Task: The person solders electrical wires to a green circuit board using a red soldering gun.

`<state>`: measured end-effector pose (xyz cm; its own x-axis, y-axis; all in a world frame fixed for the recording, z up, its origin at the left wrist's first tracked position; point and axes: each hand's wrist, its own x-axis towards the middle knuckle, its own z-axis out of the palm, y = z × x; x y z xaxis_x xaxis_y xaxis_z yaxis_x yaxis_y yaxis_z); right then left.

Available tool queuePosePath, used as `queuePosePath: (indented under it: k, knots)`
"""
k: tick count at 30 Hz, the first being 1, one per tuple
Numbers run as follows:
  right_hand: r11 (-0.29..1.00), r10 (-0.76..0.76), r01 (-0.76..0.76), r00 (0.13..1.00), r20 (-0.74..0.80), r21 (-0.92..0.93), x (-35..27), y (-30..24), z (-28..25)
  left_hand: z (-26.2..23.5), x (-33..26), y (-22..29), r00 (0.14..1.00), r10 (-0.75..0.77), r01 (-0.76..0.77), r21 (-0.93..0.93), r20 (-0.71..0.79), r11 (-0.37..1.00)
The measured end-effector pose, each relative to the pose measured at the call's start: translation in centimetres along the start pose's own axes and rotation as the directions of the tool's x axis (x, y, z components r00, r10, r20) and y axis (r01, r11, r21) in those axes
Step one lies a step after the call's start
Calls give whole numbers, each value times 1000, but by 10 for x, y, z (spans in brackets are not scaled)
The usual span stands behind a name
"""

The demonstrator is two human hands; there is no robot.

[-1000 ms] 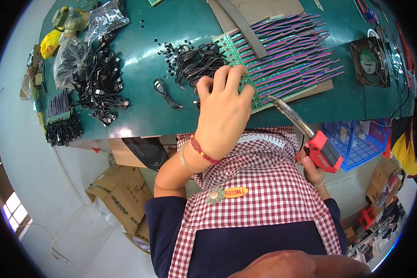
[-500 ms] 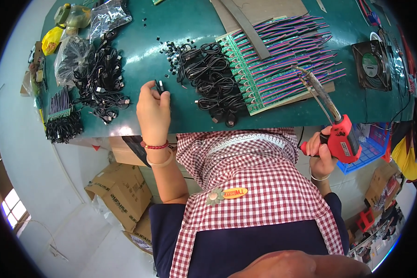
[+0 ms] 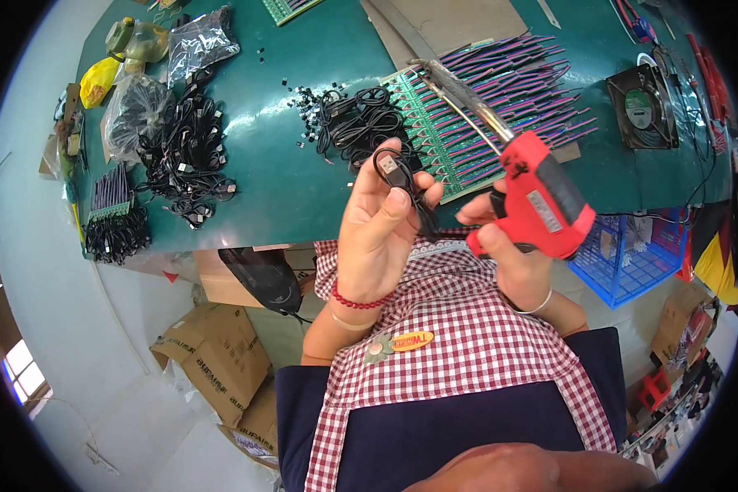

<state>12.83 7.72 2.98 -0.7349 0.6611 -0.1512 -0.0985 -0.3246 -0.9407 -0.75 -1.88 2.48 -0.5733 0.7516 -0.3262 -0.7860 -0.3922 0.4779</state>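
In front of my apron, my left hand (image 3: 377, 225) holds a black USB cable (image 3: 422, 215) between thumb and fingers. The metal plug faces up by the fingertips, and the rest of the cable hangs coiled beside the palm. My right hand (image 3: 512, 258) grips the handle of a red soldering gun (image 3: 541, 193), its long metal tip slanting up and left. That tip passes above a green circuit board panel (image 3: 425, 135) with rows of pink, blue and black wires. Just behind my left hand lies a pile of coiled black cables (image 3: 361, 119).
Small black parts (image 3: 307, 107) are scattered on the green table (image 3: 271, 176). More cables (image 3: 184, 156) lie at left beside plastic bags (image 3: 137, 115). A metal strip (image 3: 406, 33) rests behind the panel. At right stand a fan (image 3: 644, 107) and, below table level, a blue basket (image 3: 623, 266).
My left hand has moved right from the table's left-centre to in front of my apron, with the cable's plug now plainly visible. My right hand has brought the soldering gun leftward, nearer to it.
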Motion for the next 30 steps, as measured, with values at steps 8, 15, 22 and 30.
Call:
queuePosePath:
  k: [8,15,22,30]
  knots:
    - [971,12,29,985,173,-235,0,2,4,-2,-10,-14,996,91,-92,-187,-18,978]
    - [980,-29,49,994,107,-194,-2,7,4,-2,-14,-17,993,116,-117,-137,-18,984]
    - [994,-22,34,993,114,-103,3,-1,-6,-12,-11,-7,762,492,-562,808,422,178]
    - [997,73,-57,945,317,-60,9,-19,-11,0,-13,1,804,36,-579,768,593,275]
